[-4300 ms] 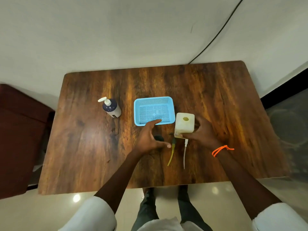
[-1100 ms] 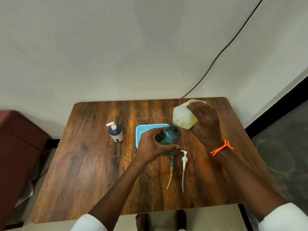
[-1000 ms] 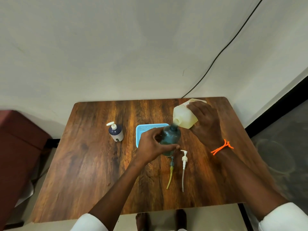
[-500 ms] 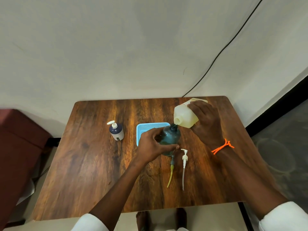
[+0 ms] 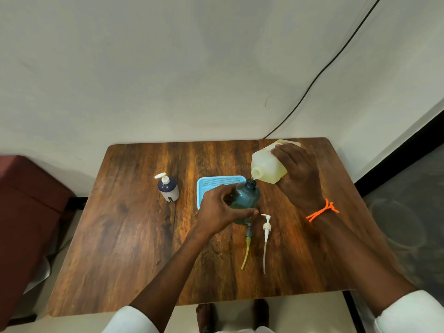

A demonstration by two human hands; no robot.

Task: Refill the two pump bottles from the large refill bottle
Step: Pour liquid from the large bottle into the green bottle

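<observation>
Over the counter, your right hand grips the heavy, tilted refill bottle. Your left hand grips the green bottle around its smooth body. Hold both firmly; they can probably slip.

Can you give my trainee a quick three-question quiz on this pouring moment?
1. True or false: the refill bottle stands upright on the table.
2. Which hand steadies the teal bottle? A) left hand B) right hand C) neither
3. Fill in: the number of loose pumps lying on the table near the front edge is ____.

Key:
1. False; the right hand holds it tilted, mouth just above the teal bottle's neck.
2. A.
3. Two: a yellow-tube pump and a white pump. The navy bottle keeps its pump on.
</observation>
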